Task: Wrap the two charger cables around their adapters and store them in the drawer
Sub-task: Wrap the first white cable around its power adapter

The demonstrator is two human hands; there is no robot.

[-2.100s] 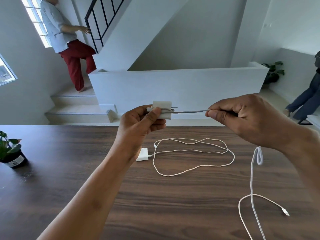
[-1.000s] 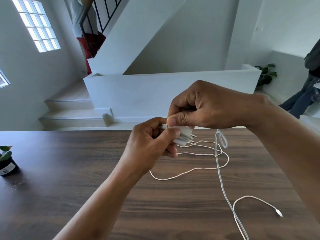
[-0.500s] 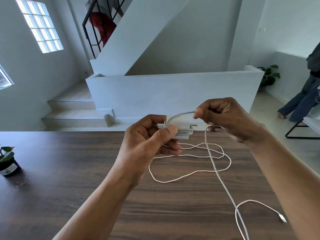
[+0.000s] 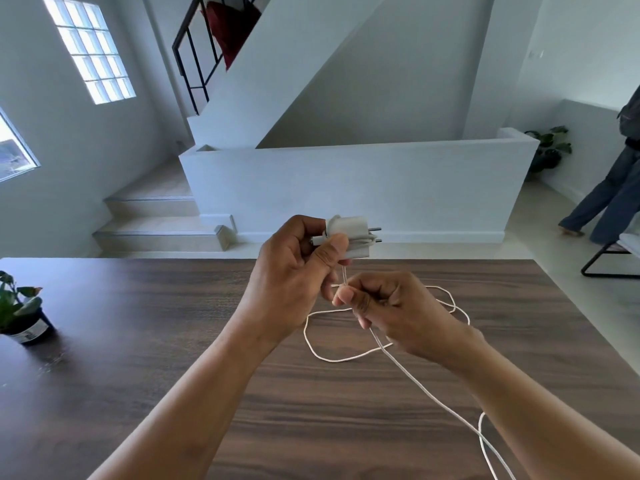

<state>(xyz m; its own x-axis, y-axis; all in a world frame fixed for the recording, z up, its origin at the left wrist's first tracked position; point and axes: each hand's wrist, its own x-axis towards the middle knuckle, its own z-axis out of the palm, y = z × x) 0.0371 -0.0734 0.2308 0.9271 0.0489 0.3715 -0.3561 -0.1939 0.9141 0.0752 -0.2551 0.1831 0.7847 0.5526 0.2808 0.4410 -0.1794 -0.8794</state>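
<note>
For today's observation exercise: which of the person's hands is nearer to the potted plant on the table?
Left. The left hand, gripping the adapter, is mid-table, on the potted plant's side. The right hand, pinching the cable, lies further right, beyond the left.

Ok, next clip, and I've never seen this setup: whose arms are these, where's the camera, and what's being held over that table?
No machine here: a person works bare-handed, filmed by one wide-angle camera on their head, looking forward and down. The left hand grips a white adapter with some cable turns around it, prongs pointing right. The right hand, just below, pinches that charger's cable, which trails off toward the bottom edge. A second white cable lies looped on the dark wooden table; its adapter is hidden. A small potted plant stands at the table's left edge. No drawer is in view.
</note>
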